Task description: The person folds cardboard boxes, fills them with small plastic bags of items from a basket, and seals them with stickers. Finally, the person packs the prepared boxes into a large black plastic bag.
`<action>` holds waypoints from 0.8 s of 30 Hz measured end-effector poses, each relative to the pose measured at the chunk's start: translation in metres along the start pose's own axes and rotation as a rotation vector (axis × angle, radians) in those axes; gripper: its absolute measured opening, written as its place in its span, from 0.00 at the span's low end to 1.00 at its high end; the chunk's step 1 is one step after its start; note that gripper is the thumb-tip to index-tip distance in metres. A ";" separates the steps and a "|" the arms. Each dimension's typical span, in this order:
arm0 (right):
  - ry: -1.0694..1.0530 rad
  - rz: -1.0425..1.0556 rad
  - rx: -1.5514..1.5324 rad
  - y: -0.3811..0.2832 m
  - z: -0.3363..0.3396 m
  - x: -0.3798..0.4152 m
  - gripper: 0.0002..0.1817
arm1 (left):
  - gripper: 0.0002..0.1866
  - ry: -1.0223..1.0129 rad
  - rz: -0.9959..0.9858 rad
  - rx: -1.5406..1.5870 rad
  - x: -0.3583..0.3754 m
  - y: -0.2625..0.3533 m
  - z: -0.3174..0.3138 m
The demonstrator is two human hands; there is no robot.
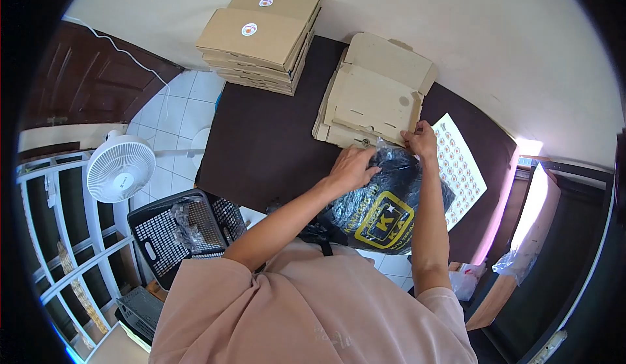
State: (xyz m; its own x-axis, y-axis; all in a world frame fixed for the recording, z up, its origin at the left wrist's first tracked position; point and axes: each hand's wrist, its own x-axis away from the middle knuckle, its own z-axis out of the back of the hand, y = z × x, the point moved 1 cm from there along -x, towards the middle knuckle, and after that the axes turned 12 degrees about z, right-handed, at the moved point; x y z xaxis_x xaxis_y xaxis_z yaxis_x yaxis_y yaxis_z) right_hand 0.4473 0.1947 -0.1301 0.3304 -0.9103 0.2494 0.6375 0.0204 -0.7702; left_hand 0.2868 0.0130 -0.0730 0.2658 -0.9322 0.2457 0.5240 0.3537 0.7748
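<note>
A black plastic bag (385, 201) with yellow print lies at the table's front edge, against my body. My left hand (352, 168) rests on the bag's upper left part, its fingers bent; whether it grips the plastic is unclear. My right hand (421, 141) is closed at the lower right corner of an open cardboard box (375, 97), just above the bag, with the thumb and fingers pinched on the cardboard edge. This unfolded box lies on top of other flat cardboard pieces. To the right of my right hand is a white sheet of round stickers (459, 172).
Closed cardboard boxes (261, 35) with round stickers are stacked at the back left of the dark table (261, 136). A white fan (121, 168) and a black basket (179, 227) stand left of the table. A wall runs behind it.
</note>
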 end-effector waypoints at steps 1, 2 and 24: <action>-0.103 -0.017 -0.083 -0.003 0.003 0.000 0.17 | 0.14 -0.121 0.012 0.052 0.002 0.002 -0.001; -0.206 -0.037 -0.167 -0.006 0.004 0.001 0.17 | 0.14 -0.123 0.011 0.053 0.007 0.004 -0.001; 0.120 0.112 0.358 0.036 0.000 -0.015 0.26 | 0.27 0.042 -0.222 -0.594 -0.007 -0.038 0.005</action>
State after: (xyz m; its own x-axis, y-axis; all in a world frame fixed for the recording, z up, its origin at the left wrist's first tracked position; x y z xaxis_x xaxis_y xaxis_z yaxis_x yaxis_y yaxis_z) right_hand 0.4656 0.2092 -0.1618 0.3412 -0.9358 0.0885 0.8117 0.2458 -0.5299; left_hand 0.2607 0.0057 -0.1016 0.1243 -0.9887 0.0835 0.9265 0.1458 0.3469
